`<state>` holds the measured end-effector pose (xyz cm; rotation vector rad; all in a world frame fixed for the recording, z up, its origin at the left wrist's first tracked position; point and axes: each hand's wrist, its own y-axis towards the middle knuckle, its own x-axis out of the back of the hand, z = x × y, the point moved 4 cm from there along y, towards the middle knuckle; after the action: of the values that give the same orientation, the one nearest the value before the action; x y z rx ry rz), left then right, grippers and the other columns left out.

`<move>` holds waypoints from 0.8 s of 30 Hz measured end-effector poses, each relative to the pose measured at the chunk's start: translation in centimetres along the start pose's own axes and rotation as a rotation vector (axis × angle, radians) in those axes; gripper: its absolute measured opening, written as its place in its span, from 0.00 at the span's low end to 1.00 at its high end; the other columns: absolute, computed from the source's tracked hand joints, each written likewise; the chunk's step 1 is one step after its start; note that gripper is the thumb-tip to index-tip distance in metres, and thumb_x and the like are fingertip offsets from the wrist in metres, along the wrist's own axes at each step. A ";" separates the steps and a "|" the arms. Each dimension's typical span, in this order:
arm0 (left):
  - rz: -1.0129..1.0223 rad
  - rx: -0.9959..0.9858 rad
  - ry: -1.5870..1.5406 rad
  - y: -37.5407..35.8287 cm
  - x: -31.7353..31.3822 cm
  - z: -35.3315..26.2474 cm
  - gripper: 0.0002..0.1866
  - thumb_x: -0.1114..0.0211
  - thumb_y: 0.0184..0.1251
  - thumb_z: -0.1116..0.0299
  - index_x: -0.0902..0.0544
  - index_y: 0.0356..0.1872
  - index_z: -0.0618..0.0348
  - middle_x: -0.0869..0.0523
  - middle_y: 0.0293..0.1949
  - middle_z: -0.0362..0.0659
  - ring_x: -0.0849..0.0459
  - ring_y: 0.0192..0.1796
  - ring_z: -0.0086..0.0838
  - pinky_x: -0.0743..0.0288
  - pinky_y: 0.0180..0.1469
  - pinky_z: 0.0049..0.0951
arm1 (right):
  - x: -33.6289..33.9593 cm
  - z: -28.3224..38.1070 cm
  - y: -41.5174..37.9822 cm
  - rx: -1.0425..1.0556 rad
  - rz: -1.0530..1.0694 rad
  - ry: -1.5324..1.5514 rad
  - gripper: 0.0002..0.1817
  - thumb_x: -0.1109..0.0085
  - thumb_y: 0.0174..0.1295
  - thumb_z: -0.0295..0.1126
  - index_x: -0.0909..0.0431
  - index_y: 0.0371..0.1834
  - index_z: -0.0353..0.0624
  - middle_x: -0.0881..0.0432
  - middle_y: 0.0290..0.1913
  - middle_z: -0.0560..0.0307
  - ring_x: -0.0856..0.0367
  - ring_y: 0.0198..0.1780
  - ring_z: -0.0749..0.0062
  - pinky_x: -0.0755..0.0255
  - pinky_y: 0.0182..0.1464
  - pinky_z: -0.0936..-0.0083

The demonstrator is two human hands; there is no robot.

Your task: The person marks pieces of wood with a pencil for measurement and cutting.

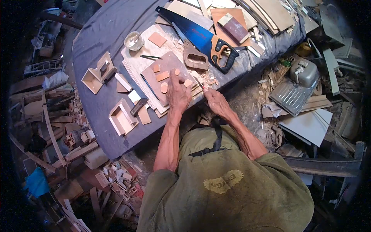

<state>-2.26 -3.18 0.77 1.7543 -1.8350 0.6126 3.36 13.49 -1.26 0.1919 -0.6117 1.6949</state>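
Note:
My left hand [179,96] rests over a brown board [154,72], fingers stretched out and apart among small orange-tan wood pieces [162,76]. A rounded piece [164,88] lies beside it. My right hand [216,102] is closed at the board's right edge, gripping a thin tool with a red part [204,88]; its kind is too small to make out. A dark pencil-like stick [148,83] lies along the board's left side, and a green pen [150,57] lies above it. Just beyond my hands is a wooden saw-type handle [196,58].
A blue handsaw [189,29] and a sanding block [234,28] lie at the back. A glass jar [134,41] stands left of them. Small wooden boxes [123,117] and a hammer-like tool [139,107] sit at left. A metal sink [295,91] and scrap wood cover the floor.

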 end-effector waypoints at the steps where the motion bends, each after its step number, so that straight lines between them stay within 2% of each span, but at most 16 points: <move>1: 0.008 -0.015 -0.022 0.0 -0.1 0.4 0.40 0.31 0.55 0.71 0.40 0.69 0.66 0.19 0.45 0.55 0.21 0.49 0.51 0.27 0.53 0.46 | 0.0 0.0 -0.1 -0.035 0.000 0.016 0.26 0.64 0.79 0.46 0.28 0.39 0.30 0.23 0.34 0.32 0.24 0.37 0.36 0.32 0.43 0.50; 4: -0.061 -0.198 0.109 0.0 0.0 0.6 0.39 0.27 0.55 0.68 0.35 0.68 0.67 0.19 0.47 0.53 0.19 0.48 0.46 0.24 0.50 0.42 | -0.2 -0.6 -0.2 -0.058 -0.024 0.059 0.29 0.64 0.77 0.51 0.27 0.38 0.32 0.22 0.35 0.31 0.23 0.38 0.35 0.32 0.45 0.50; 7: -0.116 -0.309 0.329 -0.3 0.1 -0.1 0.32 0.27 0.54 0.69 0.28 0.62 0.65 0.20 0.46 0.52 0.22 0.50 0.48 0.27 0.53 0.44 | -0.1 -0.5 -0.1 -0.081 -0.007 0.063 0.30 0.65 0.77 0.52 0.27 0.38 0.32 0.22 0.35 0.32 0.23 0.38 0.35 0.33 0.45 0.50; 10: -0.011 -0.320 0.304 0.0 -0.1 0.5 0.28 0.26 0.53 0.70 0.24 0.56 0.64 0.21 0.45 0.53 0.25 0.51 0.50 0.29 0.55 0.46 | -0.2 -0.7 0.2 -0.138 0.032 0.047 0.26 0.63 0.77 0.48 0.27 0.40 0.32 0.21 0.35 0.34 0.22 0.37 0.37 0.31 0.43 0.50; 11: -0.004 -0.312 0.293 0.0 -0.1 0.6 0.26 0.26 0.53 0.70 0.23 0.55 0.64 0.22 0.45 0.53 0.25 0.51 0.50 0.29 0.55 0.46 | -0.2 -0.8 0.3 -0.159 0.044 0.042 0.24 0.61 0.77 0.46 0.26 0.40 0.32 0.21 0.36 0.35 0.22 0.36 0.38 0.30 0.42 0.50; 14: -0.027 -0.277 0.254 -0.1 0.2 0.0 0.22 0.28 0.55 0.70 0.21 0.52 0.62 0.21 0.45 0.54 0.23 0.51 0.52 0.28 0.54 0.46 | -0.4 -0.3 0.1 0.189 -0.066 -0.276 0.17 0.57 0.75 0.38 0.26 0.42 0.33 0.21 0.35 0.39 0.20 0.34 0.43 0.26 0.36 0.52; 16: -0.101 -0.232 0.215 -0.3 0.7 -1.3 0.19 0.30 0.58 0.68 0.20 0.51 0.62 0.18 0.44 0.56 0.21 0.50 0.55 0.26 0.52 0.47 | 0.1 0.7 -0.1 0.183 -0.085 -0.294 0.13 0.55 0.73 0.33 0.25 0.43 0.34 0.21 0.35 0.40 0.18 0.33 0.45 0.25 0.33 0.54; 19: -0.075 0.092 0.158 0.1 -0.1 0.4 0.17 0.34 0.63 0.64 0.20 0.49 0.63 0.14 0.42 0.60 0.16 0.46 0.59 0.24 0.48 0.50 | -0.1 0.8 -0.3 0.237 -0.134 -0.328 0.11 0.53 0.71 0.31 0.25 0.43 0.35 0.21 0.35 0.41 0.18 0.33 0.45 0.24 0.32 0.55; 22: -0.077 0.030 0.116 0.4 -0.4 0.3 0.15 0.34 0.62 0.68 0.20 0.48 0.65 0.13 0.39 0.62 0.15 0.43 0.60 0.24 0.45 0.52 | -0.4 0.6 -0.1 0.268 -0.123 -0.387 0.10 0.52 0.70 0.31 0.24 0.44 0.36 0.20 0.36 0.43 0.17 0.32 0.46 0.23 0.32 0.55; 24: -0.076 0.054 0.110 0.7 -0.5 0.0 0.14 0.34 0.61 0.68 0.19 0.45 0.64 0.13 0.37 0.60 0.14 0.42 0.58 0.22 0.45 0.50 | -0.2 0.8 -0.1 0.250 -0.117 -0.403 0.10 0.52 0.70 0.31 0.24 0.44 0.36 0.20 0.36 0.44 0.17 0.32 0.46 0.23 0.32 0.56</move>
<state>-2.93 -2.77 0.53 1.7797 -1.6842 0.7198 3.37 12.93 -0.65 0.7475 -0.6659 1.6255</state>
